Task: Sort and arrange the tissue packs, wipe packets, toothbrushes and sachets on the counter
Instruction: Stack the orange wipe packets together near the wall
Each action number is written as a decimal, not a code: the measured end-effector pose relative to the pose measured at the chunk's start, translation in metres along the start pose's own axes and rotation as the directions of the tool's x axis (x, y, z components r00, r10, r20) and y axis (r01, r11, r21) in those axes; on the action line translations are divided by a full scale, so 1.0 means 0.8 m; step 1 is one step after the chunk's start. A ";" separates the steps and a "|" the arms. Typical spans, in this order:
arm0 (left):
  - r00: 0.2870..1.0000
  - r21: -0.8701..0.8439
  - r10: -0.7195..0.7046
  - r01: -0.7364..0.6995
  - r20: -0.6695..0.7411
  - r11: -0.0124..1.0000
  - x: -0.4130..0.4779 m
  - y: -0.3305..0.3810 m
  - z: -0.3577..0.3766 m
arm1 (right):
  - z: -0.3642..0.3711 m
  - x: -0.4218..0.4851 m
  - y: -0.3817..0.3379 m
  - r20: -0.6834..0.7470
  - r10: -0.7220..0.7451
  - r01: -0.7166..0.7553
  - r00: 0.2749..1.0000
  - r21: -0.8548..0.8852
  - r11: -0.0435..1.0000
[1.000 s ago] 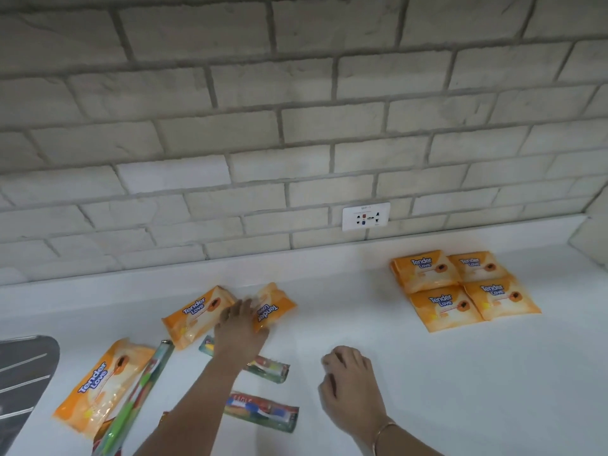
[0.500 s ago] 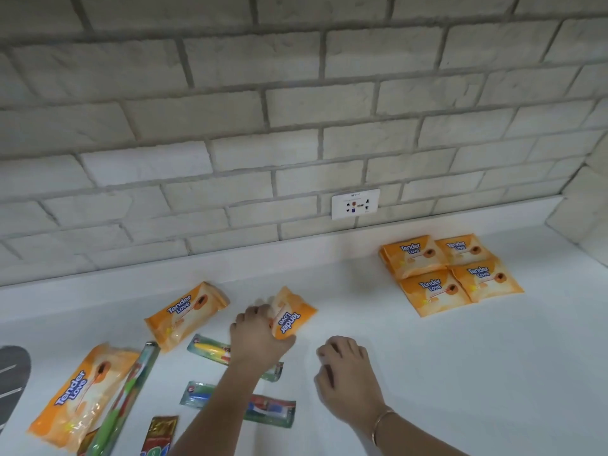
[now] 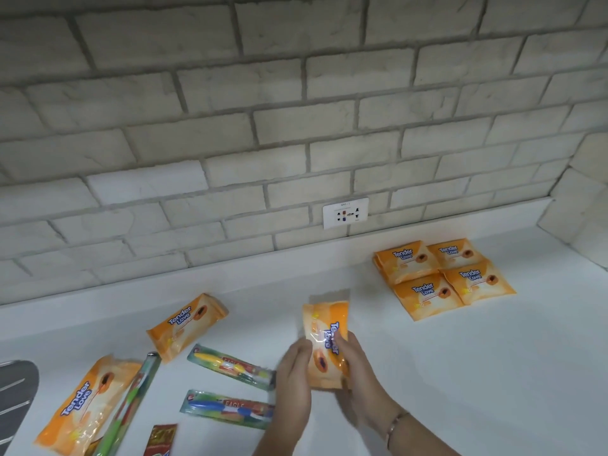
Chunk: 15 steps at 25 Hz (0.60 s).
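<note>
An orange Tender Love tissue pack (image 3: 325, 337) is held above the counter between both hands. My left hand (image 3: 294, 373) grips its left side and my right hand (image 3: 357, 373) grips its right side. Several matching orange packs (image 3: 441, 276) lie in a tidy square at the back right. Another orange pack (image 3: 186, 325) lies to the left, and a larger orange wipe packet (image 3: 84, 406) sits at the front left. Two packaged toothbrushes (image 3: 230, 366) (image 3: 227, 409) lie left of my hands. A long green toothbrush pack (image 3: 131, 399) rests against the wipe packet. A red sachet (image 3: 161, 441) shows at the bottom edge.
The white counter (image 3: 460, 373) runs along a pale brick wall with a white power socket (image 3: 345, 212) low on it. A grey ribbed drainer surface (image 3: 16, 393) lies at the far left. The wall turns a corner at the far right.
My left hand lifted the small orange pack and carried it rightward. My right hand rose off the counter and took hold of the pack's other side.
</note>
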<state>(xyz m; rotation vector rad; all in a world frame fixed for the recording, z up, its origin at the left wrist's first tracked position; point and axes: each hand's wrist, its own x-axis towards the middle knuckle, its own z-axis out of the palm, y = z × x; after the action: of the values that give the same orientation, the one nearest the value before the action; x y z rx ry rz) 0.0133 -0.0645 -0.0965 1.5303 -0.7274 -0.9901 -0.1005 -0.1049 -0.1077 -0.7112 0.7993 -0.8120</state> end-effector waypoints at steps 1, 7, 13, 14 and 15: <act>0.999 -0.056 -0.033 0.032 -0.003 0.998 -0.003 -0.002 0.007 | -0.009 -0.008 -0.010 0.004 0.001 -0.001 1.000 -0.038 0.999; 0.979 -0.184 -0.200 0.206 0.050 0.961 -0.006 0.022 0.029 | -0.066 -0.035 -0.082 0.093 0.183 -0.133 0.979 -0.397 0.908; 0.983 -0.138 -0.159 0.171 0.095 0.975 -0.002 0.030 0.068 | -0.109 -0.057 -0.124 -0.057 0.076 -0.094 0.995 -0.483 0.870; 0.984 -0.163 -0.159 0.171 0.081 0.972 -0.004 0.032 0.078 | -0.122 -0.056 -0.131 -0.132 0.027 -0.079 0.991 -0.403 0.912; 0.984 -0.188 -0.166 0.176 0.070 0.966 -0.006 0.034 0.087 | -0.133 -0.055 -0.136 -0.211 -0.004 -0.062 0.977 -0.305 0.950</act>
<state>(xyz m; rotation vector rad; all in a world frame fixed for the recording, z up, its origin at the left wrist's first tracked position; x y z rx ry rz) -0.0490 -0.0976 -0.0711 1.4178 -0.5247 -1.1994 -0.2455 -0.1482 -0.0609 -0.8997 1.1432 -0.7490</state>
